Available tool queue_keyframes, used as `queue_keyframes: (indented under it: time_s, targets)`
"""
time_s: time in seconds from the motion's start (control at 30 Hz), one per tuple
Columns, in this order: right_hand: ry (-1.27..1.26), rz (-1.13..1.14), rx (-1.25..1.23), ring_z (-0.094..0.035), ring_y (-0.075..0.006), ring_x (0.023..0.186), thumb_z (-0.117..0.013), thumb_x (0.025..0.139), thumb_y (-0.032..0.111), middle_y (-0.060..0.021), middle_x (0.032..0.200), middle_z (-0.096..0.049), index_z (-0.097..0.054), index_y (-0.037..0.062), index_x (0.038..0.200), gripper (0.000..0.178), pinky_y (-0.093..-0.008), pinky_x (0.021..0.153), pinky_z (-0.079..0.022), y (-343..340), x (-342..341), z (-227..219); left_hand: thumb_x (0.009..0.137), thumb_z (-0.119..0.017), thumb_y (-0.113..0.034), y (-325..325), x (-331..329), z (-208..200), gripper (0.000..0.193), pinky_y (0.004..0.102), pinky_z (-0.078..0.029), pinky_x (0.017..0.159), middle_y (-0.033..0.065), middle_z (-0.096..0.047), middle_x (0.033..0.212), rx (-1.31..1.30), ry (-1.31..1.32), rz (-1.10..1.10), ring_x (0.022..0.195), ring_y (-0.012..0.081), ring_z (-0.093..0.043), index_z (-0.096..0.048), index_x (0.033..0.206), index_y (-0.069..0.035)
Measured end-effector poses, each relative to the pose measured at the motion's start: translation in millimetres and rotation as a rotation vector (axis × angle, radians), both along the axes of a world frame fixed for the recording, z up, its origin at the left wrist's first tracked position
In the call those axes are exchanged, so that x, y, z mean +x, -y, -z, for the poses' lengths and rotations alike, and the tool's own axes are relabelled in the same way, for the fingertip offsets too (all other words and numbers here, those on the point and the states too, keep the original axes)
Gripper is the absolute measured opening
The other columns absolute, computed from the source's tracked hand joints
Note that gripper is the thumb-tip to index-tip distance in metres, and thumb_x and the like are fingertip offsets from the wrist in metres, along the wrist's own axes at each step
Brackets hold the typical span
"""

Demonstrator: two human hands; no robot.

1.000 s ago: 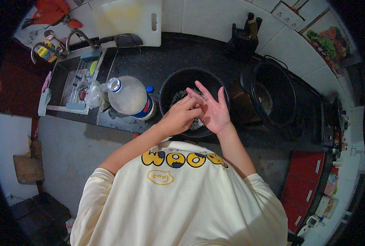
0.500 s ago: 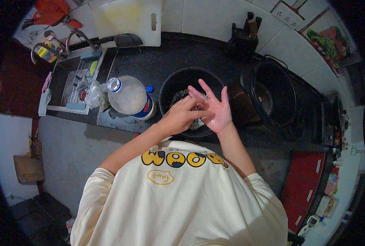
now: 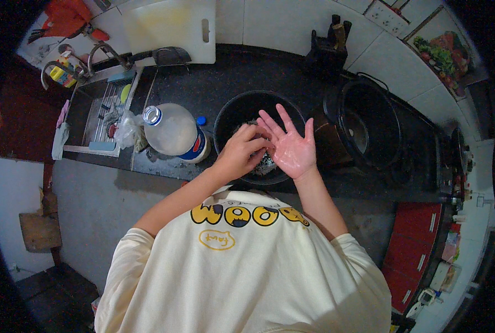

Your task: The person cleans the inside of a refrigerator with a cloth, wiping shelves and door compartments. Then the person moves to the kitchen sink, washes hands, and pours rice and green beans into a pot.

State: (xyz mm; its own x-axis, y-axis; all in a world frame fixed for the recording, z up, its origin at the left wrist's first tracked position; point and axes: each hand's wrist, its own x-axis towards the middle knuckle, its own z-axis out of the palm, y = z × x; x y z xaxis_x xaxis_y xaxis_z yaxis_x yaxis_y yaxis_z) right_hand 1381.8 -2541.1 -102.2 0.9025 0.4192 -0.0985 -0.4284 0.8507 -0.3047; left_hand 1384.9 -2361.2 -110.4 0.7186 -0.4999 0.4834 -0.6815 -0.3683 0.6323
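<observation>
A round black pot [image 3: 237,105] stands on the counter before me, with pale, grainy contents [image 3: 265,166] like rice in the bottom, partly hidden by my hands. Above it my right hand [image 3: 293,149] is held palm up, open, its fingers spread and its skin looking wet. My left hand [image 3: 245,149] has its fingers bent together at the little-finger side of the right palm; whether anything is between them is hidden. Left of the pot stands a large clear plastic bottle [image 3: 172,130], its mouth uncapped and a blue label near its base. A blue cap [image 3: 202,120] shows beside it.
To the right is a big black cooker-like vessel [image 3: 372,122], its top uncovered. A knife block [image 3: 326,53] stands by the back wall. At left are a sink [image 3: 86,111] with a rack and taps, a plastic bag [image 3: 130,130] and a white cutting board [image 3: 170,28].
The left fingers have drawn back leftward from across the right palm to its edge. The right palm has turned more fully into view. The pot and bottle stay in place.
</observation>
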Motion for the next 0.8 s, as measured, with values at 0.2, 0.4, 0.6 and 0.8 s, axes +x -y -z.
queue_keyframes:
  time_s: [0.2, 0.4, 0.6, 0.8]
  targets:
    - [-0.01, 0.107, 0.055, -0.03, -0.0305, 0.142, -0.026, 0.095, 0.066, -0.0163, 0.153, -0.031, -0.032, 0.0171, 0.149, 0.073, -0.0448, 0.112, -0.03, 1.7, 1.3, 5.2, 0.072, -0.072, -0.001, -3.6, 3.4, 2.7, 0.015, 0.0368, -0.048, 0.078, 0.0093, -0.058, 0.109, -0.042, -0.01, -0.051, 0.095, 0.028, -0.055, -0.066, 0.084, -0.007]
    - [-0.068, 0.16, -0.008, -0.039, -0.0301, 0.135, -0.031, 0.097, 0.061, -0.0162, 0.147, -0.04, -0.04, 0.0099, 0.143, 0.069, -0.0435, 0.109, -0.034, -1.1, 2.7, 4.0, 0.075, -0.069, -0.001, -0.9, 4.2, 4.5, 0.02, 0.0398, -0.046, 0.084, 0.0116, -0.057, 0.111, -0.054, -0.053, -0.207, 0.101, 0.0308, -0.054, -0.062, 0.092, -0.006]
    - [-0.093, 0.224, -0.121, -0.059, -0.0207, 0.105, -0.055, 0.095, 0.04, -0.0096, 0.112, -0.064, -0.059, 0.0056, 0.119, 0.042, -0.0383, 0.096, -0.043, 12.1, 8.2, 37.7, 0.079, -0.064, 0.002, -5.4, 6.2, 7.2, 0.024, 0.0381, -0.045, 0.09, 0.0134, -0.055, 0.114, -0.129, -0.083, -0.185, 0.107, 0.0312, -0.054, -0.063, 0.101, -0.007]
    - [-0.024, 0.441, -0.519, -0.059, -0.0171, 0.097, -0.058, 0.095, 0.018, -0.0072, 0.101, -0.065, -0.06, 0.0038, 0.114, 0.024, -0.0319, 0.095, -0.044, -11.7, 11.3, 30.6, 0.082, -0.068, -0.005, -12.8, 8.8, 11.1, 0.011, 0.0338, -0.045, 0.091, 0.0133, -0.054, 0.117, -0.372, -0.36, -0.207, 0.108, 0.0284, -0.054, -0.065, 0.093, -0.006]
